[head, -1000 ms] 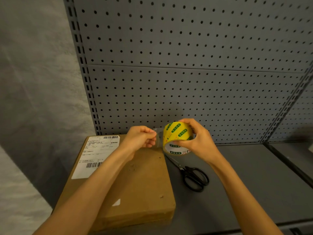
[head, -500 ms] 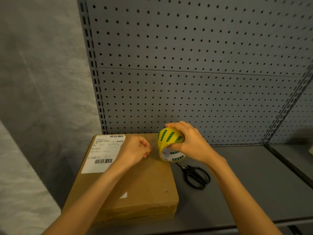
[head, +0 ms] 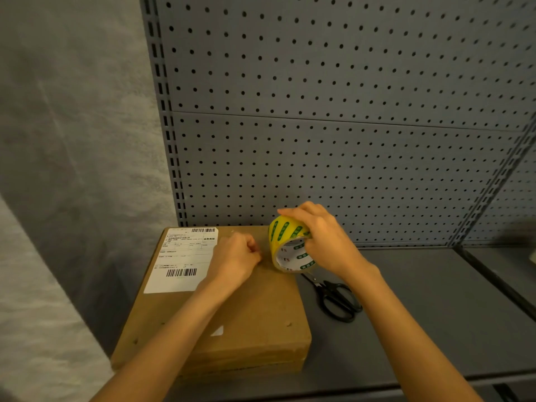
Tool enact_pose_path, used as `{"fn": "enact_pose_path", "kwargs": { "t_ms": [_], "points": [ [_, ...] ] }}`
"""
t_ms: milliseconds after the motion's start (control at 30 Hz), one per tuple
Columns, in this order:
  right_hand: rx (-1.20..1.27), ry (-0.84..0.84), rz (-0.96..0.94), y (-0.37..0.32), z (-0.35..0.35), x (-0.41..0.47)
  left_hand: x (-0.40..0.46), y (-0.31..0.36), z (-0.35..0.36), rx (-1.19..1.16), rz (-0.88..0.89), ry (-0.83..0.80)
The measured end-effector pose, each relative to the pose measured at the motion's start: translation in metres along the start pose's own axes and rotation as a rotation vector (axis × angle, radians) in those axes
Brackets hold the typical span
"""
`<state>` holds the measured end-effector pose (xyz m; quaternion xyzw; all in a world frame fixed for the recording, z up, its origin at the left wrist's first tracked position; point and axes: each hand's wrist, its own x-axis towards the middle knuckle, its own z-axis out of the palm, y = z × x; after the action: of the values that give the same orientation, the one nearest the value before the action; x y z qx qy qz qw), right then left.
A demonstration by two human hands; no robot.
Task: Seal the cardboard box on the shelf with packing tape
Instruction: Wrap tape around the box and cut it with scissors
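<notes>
1. Head view shows your two bare forearms reaching over a brown box [head: 232,314] that lies flat at the left end of a grey shelf [head: 435,314].
2. Your right hand [head: 322,239] curls over the top of the yellow tape roll [head: 287,245], fingers and thumb gripping it; the roll stands on edge at the box's far right corner, touching the top.
3. Your left hand [head: 236,253] rests on the box top just left of the roll, fingers curled tight with the tips pinched together; whether they hold the clear tape end, you cannot tell.
4. A white label [head: 182,259] with barcodes sits on the box's far left part.
5. Black scissors [head: 333,297] lie on the shelf just right of the box.
6. A grey pegboard [head: 333,126] stands behind.
</notes>
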<state>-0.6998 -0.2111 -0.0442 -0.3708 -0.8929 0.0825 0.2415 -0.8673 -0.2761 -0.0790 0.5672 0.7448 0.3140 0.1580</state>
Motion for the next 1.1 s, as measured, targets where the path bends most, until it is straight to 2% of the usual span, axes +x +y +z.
{"fn": "enact_pose_path", "kwargs": {
  "t_ms": [267, 600, 867, 1100],
  "points": [
    [-0.099, -0.045, -0.034, -0.009, 0.0, 0.001, 0.004, -0.001, 0.005, 0.098, 0.003, 0.037],
    [-0.067, -0.032, -0.02, -0.007, 0.006, 0.003, 0.002, 0.002, 0.005, 0.117, -0.001, 0.077],
    [-0.049, -0.006, -0.01, -0.006, 0.007, 0.0, -0.014, -0.005, 0.002, 0.09, 0.11, -0.019],
    [-0.039, -0.002, -0.008, -0.008, 0.008, -0.001, -0.009, -0.01, 0.001, 0.02, 0.051, -0.056]
  ]
}}
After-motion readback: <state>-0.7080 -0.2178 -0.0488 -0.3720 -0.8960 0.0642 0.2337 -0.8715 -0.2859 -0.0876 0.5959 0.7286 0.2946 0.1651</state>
